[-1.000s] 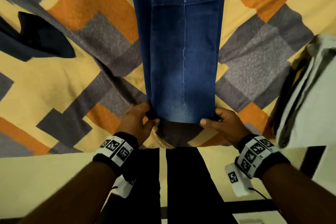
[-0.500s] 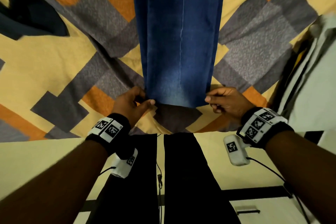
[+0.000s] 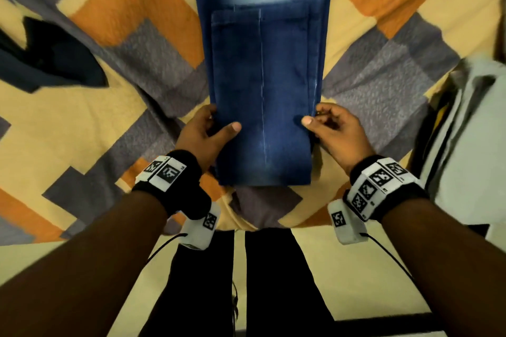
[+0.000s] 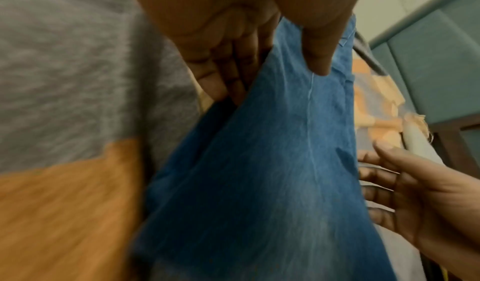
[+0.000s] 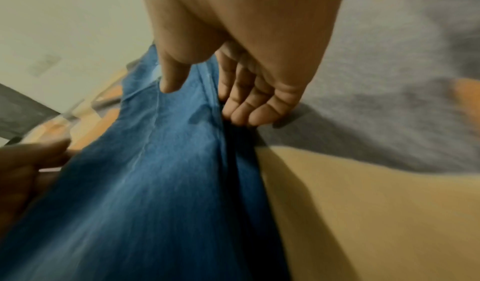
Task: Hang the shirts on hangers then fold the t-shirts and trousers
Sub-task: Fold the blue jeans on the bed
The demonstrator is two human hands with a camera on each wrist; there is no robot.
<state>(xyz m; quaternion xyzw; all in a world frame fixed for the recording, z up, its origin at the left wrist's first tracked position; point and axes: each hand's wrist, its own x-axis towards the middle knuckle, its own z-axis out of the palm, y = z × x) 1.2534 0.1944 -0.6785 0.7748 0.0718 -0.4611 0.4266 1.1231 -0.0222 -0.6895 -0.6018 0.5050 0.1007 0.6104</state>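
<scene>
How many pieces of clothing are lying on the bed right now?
3: the blue jeans in the middle, held by both hands; a dark garment at left; a pale grey garment at right. Others may lie out of view.

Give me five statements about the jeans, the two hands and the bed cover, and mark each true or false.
1. The left hand grips the left edge of the blue jeans, thumb on top. True.
2. The right hand rests flat on the bed cover, away from the jeans. False: it pinches the jeans' right edge, thumb on top.
3. The jeans lie in more than one layer, a shorter layer on top. True.
4. The bed cover is plain white. False: it has orange, grey and pale yellow blocks.
5. A dark garment lies on the jeans. False: it lies apart, to the left on the cover.
</scene>
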